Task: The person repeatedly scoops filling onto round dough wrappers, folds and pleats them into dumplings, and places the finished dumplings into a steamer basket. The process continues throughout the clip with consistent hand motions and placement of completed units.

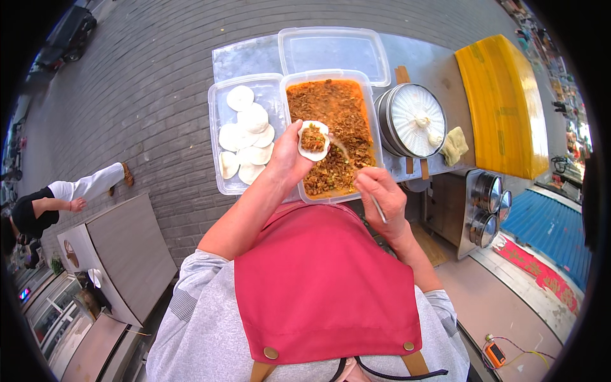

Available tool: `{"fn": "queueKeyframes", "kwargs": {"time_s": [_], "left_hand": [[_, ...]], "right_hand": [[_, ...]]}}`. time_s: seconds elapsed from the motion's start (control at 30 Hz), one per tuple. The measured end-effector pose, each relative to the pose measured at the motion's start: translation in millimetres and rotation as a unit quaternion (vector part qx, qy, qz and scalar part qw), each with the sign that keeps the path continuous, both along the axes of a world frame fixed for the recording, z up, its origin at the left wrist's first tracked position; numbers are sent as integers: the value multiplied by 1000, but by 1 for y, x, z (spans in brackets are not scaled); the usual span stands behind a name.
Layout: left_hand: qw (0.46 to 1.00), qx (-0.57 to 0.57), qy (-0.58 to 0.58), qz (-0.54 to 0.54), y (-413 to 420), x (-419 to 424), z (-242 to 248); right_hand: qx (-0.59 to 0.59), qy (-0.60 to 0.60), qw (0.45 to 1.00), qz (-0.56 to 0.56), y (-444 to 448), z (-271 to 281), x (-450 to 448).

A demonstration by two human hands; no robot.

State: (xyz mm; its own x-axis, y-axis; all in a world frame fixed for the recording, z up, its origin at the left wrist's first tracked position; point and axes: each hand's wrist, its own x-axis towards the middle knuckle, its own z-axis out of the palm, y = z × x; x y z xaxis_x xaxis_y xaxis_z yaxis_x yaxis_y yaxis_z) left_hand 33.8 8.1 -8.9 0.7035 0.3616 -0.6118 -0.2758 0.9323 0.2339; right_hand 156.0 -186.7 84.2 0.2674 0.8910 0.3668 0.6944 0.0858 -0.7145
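My left hand (pixel 290 155) holds a round dough wrapper (pixel 313 152) with brown chopped filling (pixel 313 138) heaped on it. The wrapper is above a clear plastic tub (pixel 292 75) of oily chopped filling (pixel 329 100). My right hand (pixel 382 198) grips the metal handle of a utensil (pixel 380 210), whose blurred front part extends towards the wrapper; its tip is not clear. Left of the filling tub, a second clear plastic tub (pixel 215 124) holds several flat dough wrappers (pixel 240 98). On the right, a round steamer (pixel 401 114) bears a few pleated buns (pixel 422 119).
A clear plastic lid (pixel 334 52) lies behind the filling tub on the metal table (pixel 238 55). A folded cloth (pixel 455 146) sits beside the steamer, near a yellow taped box (pixel 506 107). Several round steel containers (pixel 488 191) stand lower right. A person (pixel 40 210) is at far left.
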Motion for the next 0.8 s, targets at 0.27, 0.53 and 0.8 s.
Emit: {"fn": "queueKeyframes", "kwargs": {"time_s": [0.27, 0.53, 0.8], "left_hand": [[1000, -7, 17, 5, 1, 8, 4], [1000, -5, -3, -31, -2, 10, 5], [999, 26, 11, -18, 6, 2, -11]], "right_hand": [[-42, -101, 992, 70, -22, -2, -4], [-25, -105, 992, 64, -8, 4, -13], [-114, -121, 986, 1, -63, 8, -1]]}}
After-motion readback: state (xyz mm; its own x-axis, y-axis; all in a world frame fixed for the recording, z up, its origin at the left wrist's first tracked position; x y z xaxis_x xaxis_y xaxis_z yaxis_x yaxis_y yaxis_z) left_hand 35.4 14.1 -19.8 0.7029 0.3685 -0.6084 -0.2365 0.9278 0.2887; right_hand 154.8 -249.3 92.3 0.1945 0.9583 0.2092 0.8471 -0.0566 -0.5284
